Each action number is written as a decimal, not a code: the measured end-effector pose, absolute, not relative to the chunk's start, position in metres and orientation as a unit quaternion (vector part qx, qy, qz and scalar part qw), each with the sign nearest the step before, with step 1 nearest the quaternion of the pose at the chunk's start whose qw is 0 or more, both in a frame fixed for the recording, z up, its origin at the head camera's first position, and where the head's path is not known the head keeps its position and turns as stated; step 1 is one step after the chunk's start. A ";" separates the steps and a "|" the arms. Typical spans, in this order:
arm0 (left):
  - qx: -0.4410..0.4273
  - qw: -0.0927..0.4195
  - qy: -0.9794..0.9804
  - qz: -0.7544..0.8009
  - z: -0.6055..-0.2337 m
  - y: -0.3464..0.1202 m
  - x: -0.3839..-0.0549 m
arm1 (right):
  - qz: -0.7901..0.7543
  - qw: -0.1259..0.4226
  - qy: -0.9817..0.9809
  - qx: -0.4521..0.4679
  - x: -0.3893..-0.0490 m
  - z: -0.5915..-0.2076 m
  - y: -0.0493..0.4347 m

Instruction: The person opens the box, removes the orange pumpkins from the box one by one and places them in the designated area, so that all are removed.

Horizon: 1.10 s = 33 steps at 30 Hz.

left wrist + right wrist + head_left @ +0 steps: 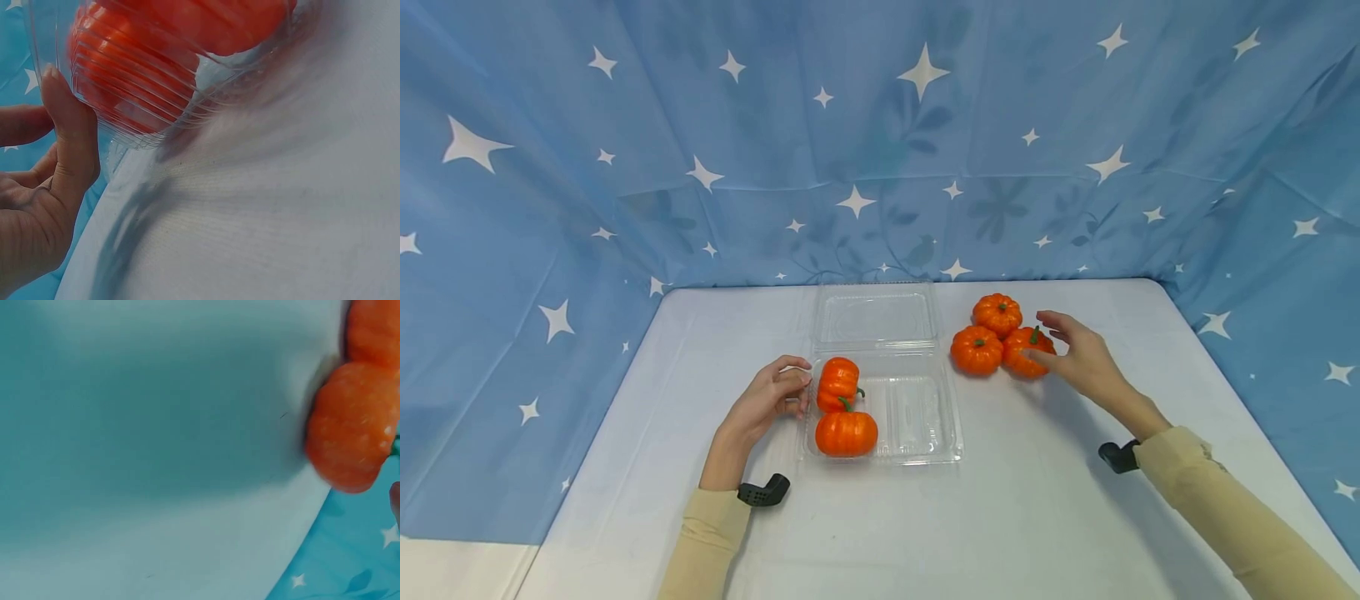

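A clear plastic clamshell container lies with its lid folded back. Two small orange pumpkins sit in its left half: one on its side, the other nearer the front. My left hand is at the container's left side; in the left wrist view its thumb and finger pinch the edge. To the right, three more pumpkins cluster together. Over the nearest right one, my right hand hovers with thumb and fingers spread around it. The right wrist view catches that pumpkin and only a fingertip.
The container's lid lies flat toward the back of the white table. Beside the right pumpkin are a back one and a left one. A blue star-patterned curtain surrounds the table's back and sides.
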<state>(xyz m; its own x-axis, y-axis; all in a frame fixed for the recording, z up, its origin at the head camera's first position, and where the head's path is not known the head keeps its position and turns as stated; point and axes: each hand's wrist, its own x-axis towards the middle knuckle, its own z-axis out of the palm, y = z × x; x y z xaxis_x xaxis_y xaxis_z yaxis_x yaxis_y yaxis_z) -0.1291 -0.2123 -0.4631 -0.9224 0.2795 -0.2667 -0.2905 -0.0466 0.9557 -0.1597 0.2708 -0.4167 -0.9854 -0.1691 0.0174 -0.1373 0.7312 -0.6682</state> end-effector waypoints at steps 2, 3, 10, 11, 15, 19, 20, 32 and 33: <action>-0.004 0.197 0.662 0.723 -0.464 -0.213 -0.129 | -0.362 0.022 0.928 -0.088 -0.159 -0.414 0.264; -0.004 0.197 0.662 0.723 -0.464 -0.213 -0.129 | -0.365 0.023 0.927 -0.090 -0.159 -0.412 0.261; -0.002 0.197 0.664 0.721 -0.463 -0.213 -0.130 | -0.369 0.033 0.923 -0.109 -0.158 -0.401 0.236; -0.002 0.197 0.664 0.721 -0.463 -0.213 -0.130 | -0.369 0.035 0.922 -0.112 -0.158 -0.400 0.232; -0.004 0.197 0.663 0.723 -0.463 -0.213 -0.130 | -0.380 0.033 0.915 -0.134 -0.158 -0.397 0.218; -0.003 0.197 0.664 0.721 -0.463 -0.213 -0.130 | -0.404 0.039 0.901 -0.157 -0.158 -0.393 0.203; -0.003 0.196 0.665 0.721 -0.463 -0.213 -0.130 | -0.410 0.045 0.896 -0.161 -0.158 -0.392 0.199; -0.005 0.196 0.665 0.720 -0.465 -0.214 -0.131 | -0.431 0.084 0.877 -0.196 -0.163 -0.391 0.159; -0.005 0.196 0.666 0.720 -0.465 -0.214 -0.131 | -0.430 0.086 0.876 -0.201 -0.163 -0.390 0.156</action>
<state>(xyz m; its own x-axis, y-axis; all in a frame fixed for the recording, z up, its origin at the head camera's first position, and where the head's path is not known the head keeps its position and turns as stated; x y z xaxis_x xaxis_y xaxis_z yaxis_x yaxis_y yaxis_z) -0.1308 -0.2138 -0.4649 -0.9234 0.2746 -0.2682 -0.2889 -0.0372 0.9567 -0.1635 0.1556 -0.3903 -0.9041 -0.4268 0.0230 -0.2789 0.5483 -0.7884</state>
